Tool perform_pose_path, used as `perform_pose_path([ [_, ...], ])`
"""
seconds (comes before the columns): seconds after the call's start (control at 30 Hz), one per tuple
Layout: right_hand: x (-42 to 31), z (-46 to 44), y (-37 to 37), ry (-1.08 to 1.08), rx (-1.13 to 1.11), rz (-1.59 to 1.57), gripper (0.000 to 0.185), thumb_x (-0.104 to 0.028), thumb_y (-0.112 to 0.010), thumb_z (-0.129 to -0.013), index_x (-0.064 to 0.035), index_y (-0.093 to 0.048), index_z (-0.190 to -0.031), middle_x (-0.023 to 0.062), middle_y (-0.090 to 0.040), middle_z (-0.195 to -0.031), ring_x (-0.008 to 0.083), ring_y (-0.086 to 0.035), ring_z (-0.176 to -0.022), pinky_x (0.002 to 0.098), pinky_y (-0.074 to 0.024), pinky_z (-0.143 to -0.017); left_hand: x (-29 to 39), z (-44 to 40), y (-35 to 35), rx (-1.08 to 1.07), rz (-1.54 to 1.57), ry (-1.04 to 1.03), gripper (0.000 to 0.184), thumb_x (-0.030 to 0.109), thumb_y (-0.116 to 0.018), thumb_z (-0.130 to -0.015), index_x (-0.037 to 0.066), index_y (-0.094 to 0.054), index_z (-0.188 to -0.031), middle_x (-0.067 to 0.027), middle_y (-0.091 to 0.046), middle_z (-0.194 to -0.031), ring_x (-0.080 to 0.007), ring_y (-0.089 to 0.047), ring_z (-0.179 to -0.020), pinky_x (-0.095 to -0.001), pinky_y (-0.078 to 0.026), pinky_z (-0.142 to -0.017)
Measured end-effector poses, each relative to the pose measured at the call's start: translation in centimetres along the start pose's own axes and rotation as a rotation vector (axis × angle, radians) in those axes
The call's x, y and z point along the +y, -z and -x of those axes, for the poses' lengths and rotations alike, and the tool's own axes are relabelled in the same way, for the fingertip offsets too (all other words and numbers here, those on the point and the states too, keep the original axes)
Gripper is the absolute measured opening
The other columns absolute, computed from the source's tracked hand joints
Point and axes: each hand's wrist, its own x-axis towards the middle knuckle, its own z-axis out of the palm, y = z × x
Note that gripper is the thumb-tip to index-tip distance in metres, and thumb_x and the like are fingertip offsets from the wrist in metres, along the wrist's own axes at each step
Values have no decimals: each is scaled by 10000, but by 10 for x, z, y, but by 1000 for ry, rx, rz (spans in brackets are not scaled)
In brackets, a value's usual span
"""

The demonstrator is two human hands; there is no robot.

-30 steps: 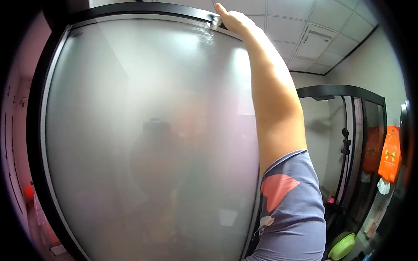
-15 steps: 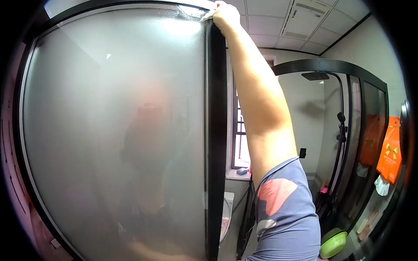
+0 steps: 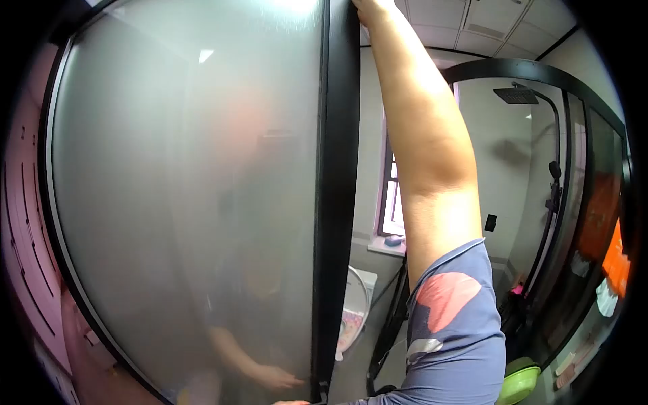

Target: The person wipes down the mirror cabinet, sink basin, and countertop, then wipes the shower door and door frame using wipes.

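Carried to the top edge of the view since the earlier frame, one right hand (image 3: 372, 8) is being cropped there, beside the black frame (image 3: 339, 169) of one frosted panel (image 3: 182, 202). Its grip is not being fully shown, so whether anything is being pinched cannot be told. At the bottom edge, a sliver of one left hand (image 3: 293, 403) is being shown near the frame's foot; its grip cannot be told either.

Largest, the panel is being seen upright across the left half, its surface being streaked near the top and marked by one blurred reflection of a person. Beyond it, one black-framed shower enclosure (image 3: 540, 70) is being shown at the right, under a tiled ceiling (image 3: 439, 23). Next in size, one window (image 3: 393, 202), one toilet (image 3: 366, 277) and one green basin (image 3: 518, 385) are being seen, then one orange bag (image 3: 615, 260), one square shower head (image 3: 516, 95) and one blue item (image 3: 394, 240) being held on the sill (image 3: 385, 248).
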Motion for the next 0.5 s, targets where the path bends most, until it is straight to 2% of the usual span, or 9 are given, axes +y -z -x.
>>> perform_pose_path([
  [0.07, 0, 2, 5, 15, 18, 0, 272, -288, -531, -882, -61, -645, -980, 171, -690, -871, 339, -653, -844, 421, -499, -778, -29, 1, -12, 21, 365, 199, 326, 198, -505, -957, 12, -595, -1207, -240, -649, -1100, -411, -616, -1037, -436, -497, -886],
  [0.1, -5, 0, 7, 19, 27, -2, 278, -290, -528, -886, -58, -642, -987, 169, -690, -875, 335, -652, -847, 418, -497, -782, -18, -2, -5, 33, 363, 197, 326, 198, -505, -957, 12, -595, -1207, -240, -649, -1100, -411, -616, -1037, -436, -497, -886],
  [0.17, -4, 3, 7, 7, 48, 1, 290, -296, -523, -894, -52, -638, -1001, 166, -690, -884, 326, -649, -851, 412, -494, -790, 5, 4, 0, 61, 33, 113, 345, 240, -589, -933, 13, -612, -1192, -209, -658, -1113, -389, -615, -1057, -437, -498, -898],
  [0.2, -5, 2, 9, 9, 58, 4, 296, -298, -520, -898, -49, -635, -1007, 164, -690, -888, 322, -648, -854, 409, -492, -794, 5, 5, 1, 44, 9, 113, 340, 233, -580, -935, 12, -611, -1193, -213, -657, -1112, -392, -616, -1055, -437, -498, -897],
  [0.43, -1, -6, 14, -7, 121, 27, 337, -317, -499, -927, -29, -619, -1054, 153, -688, -919, 291, -639, -869, 388, -480, -821, -24, 8, -15, 39, 114, 126, 312, 185, -514, -953, 10, -601, -1196, -242, -650, -1102, -407, -620, -1038, -442, -495, -888],
  [0.5, -6, -5, 12, -2, 132, 12, 349, -323, -493, -935, -23, -615, -1068, 149, -688, -927, 282, -636, -874, 382, -477, -829, -24, 11, -16, 34, 118, 177, 311, 180, -523, -949, 12, -605, -1196, -226, -655, -1099, -382, -621, -1033, -431, -494, -889],
])
